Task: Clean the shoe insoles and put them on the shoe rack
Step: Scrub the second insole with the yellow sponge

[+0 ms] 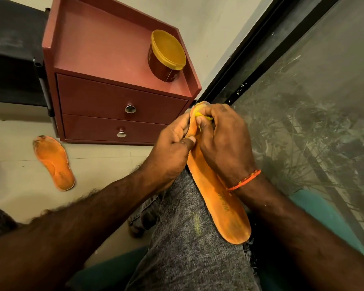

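1. Head view, the hold: I see the left hand (173, 141) pinching the toe end of the orange insole (219, 194), thumb on top and fingers behind it. The right hand (221, 139) is curled around a small yellow cloth (200, 117), pressing it onto the toe area. The insole's heel rests on the person's knee in grey jeans (189, 232).
2. Head view, risks: I judge the insole could fold or spring out of the pinch if the rubbing gets hard, since only the knee supports its far end. The cloth is bunched small, so fingers rather than fabric may do the scrubbing. Loosened grime could drop onto the jeans.
3. Head view, the second insole (54, 162): it lies flat on the tiled floor (105, 162), well apart, its toe visibly dark with dirt and not yet cleaned.
4. Head view, materials: both insoles look like thin, flexible foam, contoured, with a worn, matte surface. The reddish drawer unit (122, 97) is smooth and glossy with metal knobs; a yellow-lidded tub (166, 55) stands on top.
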